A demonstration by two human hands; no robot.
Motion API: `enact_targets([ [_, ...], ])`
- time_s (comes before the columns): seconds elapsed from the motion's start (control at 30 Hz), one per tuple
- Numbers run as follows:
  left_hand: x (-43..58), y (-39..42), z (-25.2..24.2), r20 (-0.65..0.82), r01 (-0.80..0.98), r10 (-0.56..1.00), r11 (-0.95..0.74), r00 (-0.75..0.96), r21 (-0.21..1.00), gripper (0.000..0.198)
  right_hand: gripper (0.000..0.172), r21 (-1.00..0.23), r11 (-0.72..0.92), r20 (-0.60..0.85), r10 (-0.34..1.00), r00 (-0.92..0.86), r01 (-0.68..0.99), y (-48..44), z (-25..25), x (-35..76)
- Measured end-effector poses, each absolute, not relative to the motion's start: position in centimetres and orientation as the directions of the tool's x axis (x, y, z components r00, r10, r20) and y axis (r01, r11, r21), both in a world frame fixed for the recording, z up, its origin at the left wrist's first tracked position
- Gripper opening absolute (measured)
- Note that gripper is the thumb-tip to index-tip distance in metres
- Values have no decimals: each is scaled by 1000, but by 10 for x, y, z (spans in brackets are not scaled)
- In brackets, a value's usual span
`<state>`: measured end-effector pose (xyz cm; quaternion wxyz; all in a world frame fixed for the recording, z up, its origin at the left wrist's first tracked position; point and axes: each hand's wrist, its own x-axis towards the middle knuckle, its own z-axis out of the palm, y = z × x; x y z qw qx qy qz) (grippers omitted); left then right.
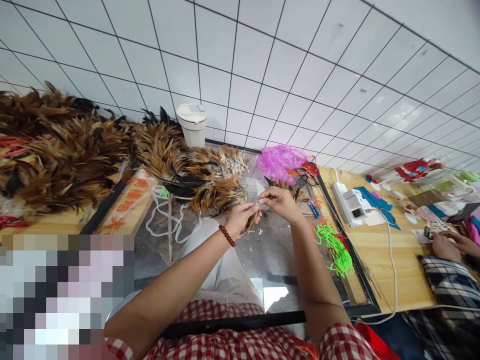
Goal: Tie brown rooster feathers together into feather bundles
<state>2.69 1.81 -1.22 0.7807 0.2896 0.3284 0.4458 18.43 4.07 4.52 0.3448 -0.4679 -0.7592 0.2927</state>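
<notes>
My left hand (241, 220), with a dark red bead bracelet on its wrist, is closed on a small bunch of brown feathers (252, 225) that hangs below its fingers. The fingers of my right hand (280, 203) are pinched together right beside the left fingertips, at the pale upper end of the bunch. What exactly lies in that pinch is too small to tell. Just beyond my hands is a pile of brown feathers (221, 194) on the grey work surface (268, 250). More brown feathers (287, 190) lie behind my right hand.
A white lidded bin (193, 125) stands by the tiled wall. Near it are a purple plastic bag (282, 161), glasses (308, 177), blue scissors (313, 210) and green cords (335, 250). Large feather heaps (75, 155) fill the left. A power strip (347, 205) and a co-worker's hands (448, 245) are at right.
</notes>
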Motion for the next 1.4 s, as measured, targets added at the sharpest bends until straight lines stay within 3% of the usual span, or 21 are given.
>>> enact_targets([
  [0.1,26,18,-14,-229,-497,896,407,381,766,36,16,-799,328,212,938,-275,503,43,41,186],
  [0.27,26,18,-14,-204,-487,889,402,409,776,37,22,-897,247,95,917,-387,366,41,42,186],
  [0.43,23,16,-10,-197,-445,868,414,455,794,39,22,-916,217,44,890,-453,337,39,44,188],
  [0.57,17,11,-6,-167,-359,759,475,630,804,37,18,-919,199,77,936,-343,339,44,31,183],
  [0.63,15,8,-6,-135,-283,636,509,760,813,36,13,-861,268,164,951,-264,433,48,19,176],
  [0.77,15,6,-8,-52,-274,525,523,850,807,34,16,-636,397,216,915,-341,662,51,0,160],
  [0.97,16,6,-6,-5,-266,461,522,887,810,31,25,-510,263,174,964,-201,819,50,-13,149],
  [1.1,15,5,-3,-24,-265,481,523,876,810,30,13,-503,260,167,965,-202,824,52,-18,151],
  [1.23,15,5,-4,-53,-300,543,541,838,785,31,18,-527,259,239,959,-152,809,56,-10,165],
  [1.4,20,7,-7,-134,-440,739,524,660,729,30,17,-647,238,303,952,-42,725,58,1,187],
])
